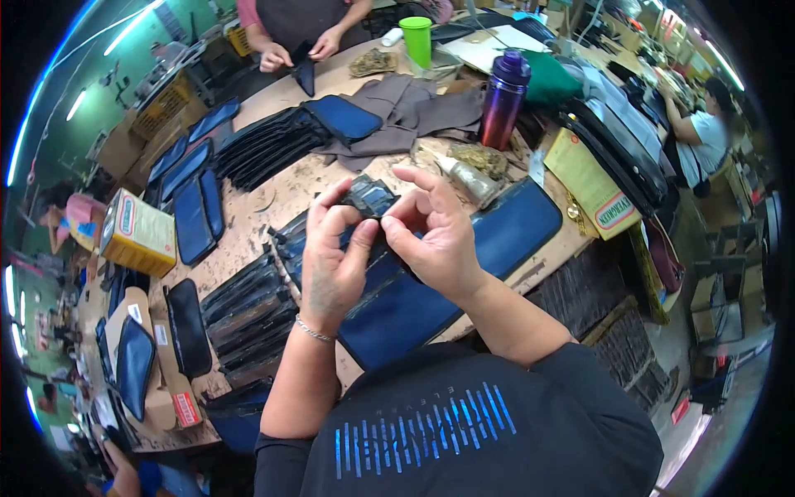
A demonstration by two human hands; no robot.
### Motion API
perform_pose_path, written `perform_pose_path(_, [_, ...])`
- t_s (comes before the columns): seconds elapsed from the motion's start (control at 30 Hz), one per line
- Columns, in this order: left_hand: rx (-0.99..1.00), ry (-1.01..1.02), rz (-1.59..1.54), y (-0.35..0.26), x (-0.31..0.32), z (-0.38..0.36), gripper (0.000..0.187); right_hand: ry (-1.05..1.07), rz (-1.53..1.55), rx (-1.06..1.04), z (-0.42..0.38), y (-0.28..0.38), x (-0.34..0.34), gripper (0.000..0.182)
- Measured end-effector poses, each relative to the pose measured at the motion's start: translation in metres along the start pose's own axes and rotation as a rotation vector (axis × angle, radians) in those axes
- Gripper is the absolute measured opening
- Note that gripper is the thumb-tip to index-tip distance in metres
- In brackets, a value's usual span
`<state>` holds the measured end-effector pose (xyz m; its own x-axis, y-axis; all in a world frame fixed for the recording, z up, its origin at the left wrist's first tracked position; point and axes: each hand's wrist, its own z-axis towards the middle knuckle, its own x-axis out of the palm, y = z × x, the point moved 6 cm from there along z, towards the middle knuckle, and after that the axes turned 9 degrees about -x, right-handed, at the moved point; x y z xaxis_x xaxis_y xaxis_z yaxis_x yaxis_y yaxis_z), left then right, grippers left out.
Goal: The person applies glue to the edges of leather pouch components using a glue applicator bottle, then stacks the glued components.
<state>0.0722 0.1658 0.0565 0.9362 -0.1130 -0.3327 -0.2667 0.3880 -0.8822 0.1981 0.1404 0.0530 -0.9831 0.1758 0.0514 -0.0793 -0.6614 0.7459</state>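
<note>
My left hand (331, 257), with a bracelet at its wrist, has its fingers curled around a small dark piece with a shiny face (370, 197). My right hand (435, 236) pinches the near edge of that piece between thumb and forefinger, its other fingers raised. What kind of part it is I cannot make out. Beneath my hands lies a blue panel with a dark edge (397, 323), and a second blue panel (517, 228) extends right of my right hand. Stacked dark strips (252, 306) lie left of my left wrist.
A glue-smeared tube (468, 178) lies beyond my right hand, near a purple bottle (505, 99) and a green cup (416, 41). Yellow boxes (139, 232) stand at left and right. Fanned dark pieces (269, 145) lie ahead. Across the table, a co-worker's hands (302, 54) hold a dark piece.
</note>
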Motion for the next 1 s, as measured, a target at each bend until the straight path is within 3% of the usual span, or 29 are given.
perform_pose_path(0.1, [-0.050,0.055,-0.171,0.004,0.001,-0.001,0.010,-0.035,0.326,0.152,0.000,-0.011,0.001,0.040])
perform_pose_path(0.2, [0.011,0.051,-0.073,0.000,0.004,-0.002,0.010,0.073,0.201,0.140,-0.001,-0.011,-0.002,0.048])
perform_pose_path(0.27, [0.066,0.040,0.036,-0.007,0.006,-0.004,0.010,0.084,0.080,0.077,0.001,-0.002,-0.004,0.048])
perform_pose_path(0.33, [0.094,0.063,0.176,-0.015,0.010,-0.007,0.010,0.092,-0.125,-0.153,0.004,0.018,-0.004,0.048])
perform_pose_path(0.5, [0.094,0.082,0.176,-0.021,0.013,-0.009,0.012,0.121,-0.105,-0.100,0.000,0.013,-0.011,0.048])
perform_pose_path(0.6, [0.086,0.092,0.179,-0.021,0.013,-0.010,0.012,0.138,-0.143,-0.192,0.000,0.015,-0.012,0.047])
perform_pose_path(0.67, [0.028,0.080,0.048,-0.015,0.011,-0.009,0.010,0.159,-0.267,-0.447,0.000,0.030,-0.012,0.047])
perform_pose_path(0.77, [0.061,0.068,0.063,-0.016,0.009,-0.007,0.008,0.152,-0.293,-0.490,0.000,0.029,-0.013,0.047])
perform_pose_path(0.87, [0.118,0.078,0.037,-0.022,0.013,-0.008,0.007,0.062,-0.061,-0.079,-0.002,0.017,-0.016,0.042])
perform_pose_path(1.0, [0.017,0.110,-0.086,-0.008,0.012,-0.010,0.007,-0.002,0.268,0.135,0.002,-0.001,-0.011,0.042])
